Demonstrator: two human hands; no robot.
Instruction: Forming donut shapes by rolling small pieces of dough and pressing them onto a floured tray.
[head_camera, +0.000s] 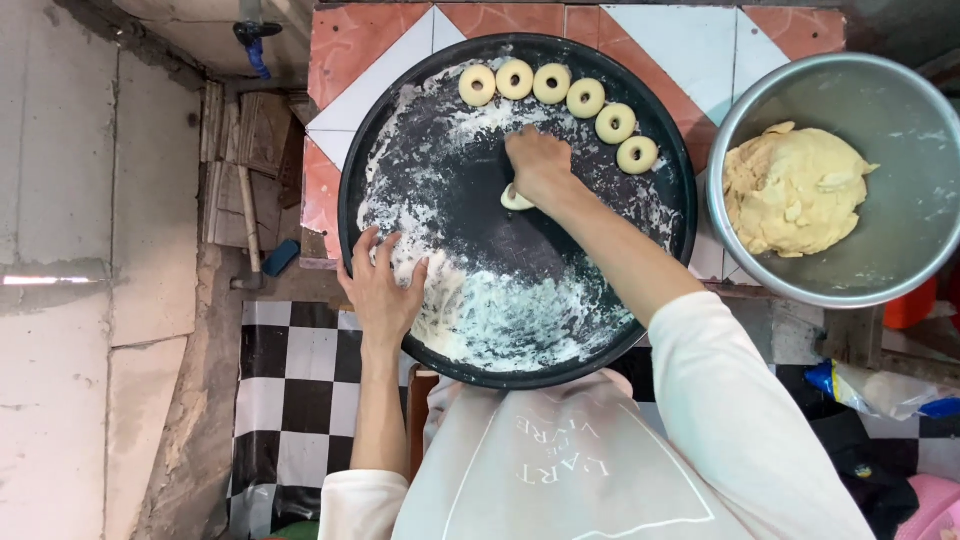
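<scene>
head view: right hand fingers curled over dough piece, shaping it on floured tray; left hand flat, fingers spread, steadying rim. next likely needs setting it beside dough rings.

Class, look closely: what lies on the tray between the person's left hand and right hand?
Head view: only bare, flour-dusted black tray lies between left hand and right hand.

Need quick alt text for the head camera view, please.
The right hand presses a dough piece on a floured round black tray, while the left hand rests on its near rim. Six dough rings line the far edge; a metal bowl of dough sits right.
</scene>
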